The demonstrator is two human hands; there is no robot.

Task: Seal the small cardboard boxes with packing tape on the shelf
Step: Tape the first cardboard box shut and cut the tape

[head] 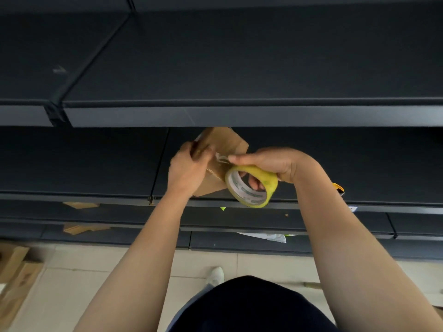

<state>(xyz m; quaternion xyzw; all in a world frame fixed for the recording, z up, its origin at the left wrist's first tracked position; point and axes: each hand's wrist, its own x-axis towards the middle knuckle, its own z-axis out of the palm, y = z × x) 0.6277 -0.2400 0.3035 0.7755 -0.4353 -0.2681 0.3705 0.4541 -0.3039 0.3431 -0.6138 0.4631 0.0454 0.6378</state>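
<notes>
Dark shelf [96,164] lay under the tilted small cardboard box [230,142], whose top edge sat close beneath the upper shelf [239,116]. On the box's left side the left hand [189,168] gripped it; the right hand [271,161], fingers curled through the tape roll [267,180], apparently pinched tape against it. Flattened cardboard [81,204] lay below-left of the box.

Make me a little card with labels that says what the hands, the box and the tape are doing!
left hand: grips the cardboard box on its left side
right hand: holds the tape roll, fingers through its hole
cardboard box: brown, tilted, over the dark shelf
tape strip: crinkled, against the box by the right fingertips
lower shelves: flat cardboard pieces
</notes>
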